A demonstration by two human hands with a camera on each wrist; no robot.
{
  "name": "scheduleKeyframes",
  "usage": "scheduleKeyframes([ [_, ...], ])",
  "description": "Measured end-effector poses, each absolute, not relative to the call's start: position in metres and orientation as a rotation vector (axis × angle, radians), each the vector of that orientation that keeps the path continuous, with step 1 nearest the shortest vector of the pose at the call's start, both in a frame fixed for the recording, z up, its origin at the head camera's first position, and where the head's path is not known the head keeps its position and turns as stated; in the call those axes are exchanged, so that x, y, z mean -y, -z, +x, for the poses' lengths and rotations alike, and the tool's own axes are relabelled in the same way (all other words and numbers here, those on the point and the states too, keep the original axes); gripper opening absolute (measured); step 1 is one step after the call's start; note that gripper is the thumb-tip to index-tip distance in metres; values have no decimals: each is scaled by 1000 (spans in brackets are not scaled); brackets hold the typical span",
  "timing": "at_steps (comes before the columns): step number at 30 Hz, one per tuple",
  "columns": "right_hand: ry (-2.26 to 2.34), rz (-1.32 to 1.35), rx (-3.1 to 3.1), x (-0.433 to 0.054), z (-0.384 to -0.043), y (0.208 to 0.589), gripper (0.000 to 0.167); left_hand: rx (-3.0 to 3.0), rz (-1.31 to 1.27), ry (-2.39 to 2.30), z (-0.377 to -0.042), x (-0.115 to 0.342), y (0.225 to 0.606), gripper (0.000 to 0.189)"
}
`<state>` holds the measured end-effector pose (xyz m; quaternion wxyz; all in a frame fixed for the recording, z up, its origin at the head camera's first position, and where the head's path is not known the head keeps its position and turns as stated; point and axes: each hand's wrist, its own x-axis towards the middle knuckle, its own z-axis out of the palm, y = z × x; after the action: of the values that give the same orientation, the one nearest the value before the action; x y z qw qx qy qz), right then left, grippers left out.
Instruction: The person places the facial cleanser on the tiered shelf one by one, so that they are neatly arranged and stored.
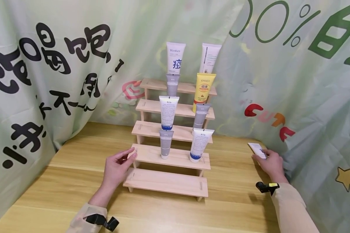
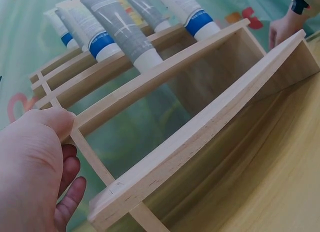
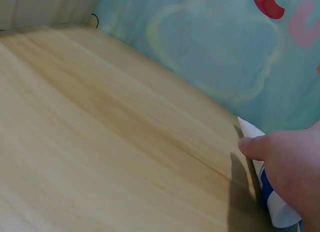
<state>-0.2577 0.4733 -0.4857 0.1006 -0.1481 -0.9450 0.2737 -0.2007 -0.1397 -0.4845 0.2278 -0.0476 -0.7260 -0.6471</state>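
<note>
A stepped wooden display rack (image 1: pixel 166 183) stands on the table with squeeze tubes upright on its upper steps. My left hand (image 1: pixel 116 168) grips the left end of its second step from the bottom, thumb on top and fingers curled beneath, as the left wrist view shows. Far to the right, my right hand (image 1: pixel 272 165) holds a white squeeze tube (image 1: pixel 256 149) low over the table between thumb and fingers. In the right wrist view a blue band and the white cap (image 3: pixel 284 214) of this tube show below the hand. Part of its body is hidden by the hand.
On the second step stand a small grey tube (image 1: pixel 166 144) and a white tube with a blue base (image 1: pixel 200 145). Higher up are a yellow tube (image 1: pixel 204 89) and several white and grey ones. Printed curtains (image 1: pixel 239 97) enclose the wood-grain table (image 1: pixel 230 181) behind and at both sides.
</note>
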Motion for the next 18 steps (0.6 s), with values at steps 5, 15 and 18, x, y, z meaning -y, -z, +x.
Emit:
scheduleKeyframes([
  [5, -748, -431, 2859, -477, -263, 481, 78, 2005, -139, 1807, -199, 141, 483, 25],
  [15, -719, -422, 2866, -477, -266, 481, 75, 2003, -149, 1801, -199, 141, 483, 24],
  [18, -712, -417, 2828, -474, -264, 479, 75, 2008, -140, 1798, -199, 141, 483, 24],
])
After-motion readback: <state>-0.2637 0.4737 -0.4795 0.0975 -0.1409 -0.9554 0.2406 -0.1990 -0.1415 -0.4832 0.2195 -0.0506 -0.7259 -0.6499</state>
